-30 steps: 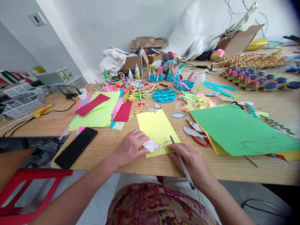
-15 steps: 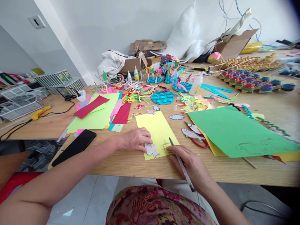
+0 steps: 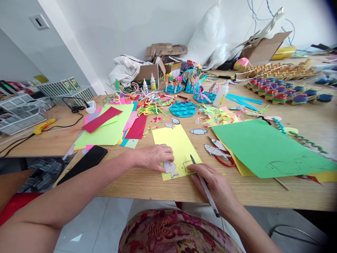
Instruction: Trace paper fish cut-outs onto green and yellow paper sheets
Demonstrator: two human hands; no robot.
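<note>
A yellow sheet of paper (image 3: 175, 142) lies on the table in front of me. My left hand (image 3: 152, 157) rests over its left side, with curled fingers and the thumb at the edge of a grey-white paper fish cutout (image 3: 170, 168). To the right of the cutout, a fish outline (image 3: 185, 166) is drawn on the yellow sheet. A pen (image 3: 204, 186) is gripped in my right hand (image 3: 214, 184), its tip end slanting up over the drawing. My right fingers cover part of the outline's tail side.
More fish cutouts (image 3: 198, 131) lie beyond the sheet. Red-handled scissors (image 3: 226, 161) sit under two cutouts at right, beside a large green sheet (image 3: 263, 147). At left are a phone (image 3: 83, 164) and stacked coloured papers (image 3: 116, 130). Glue bottles (image 3: 221, 94) and blue discs (image 3: 182, 109) stand behind.
My left hand has shifted slightly to the right over the fish cutout, its fingers reaching a little farther. The right hand and pen have hardly moved.
</note>
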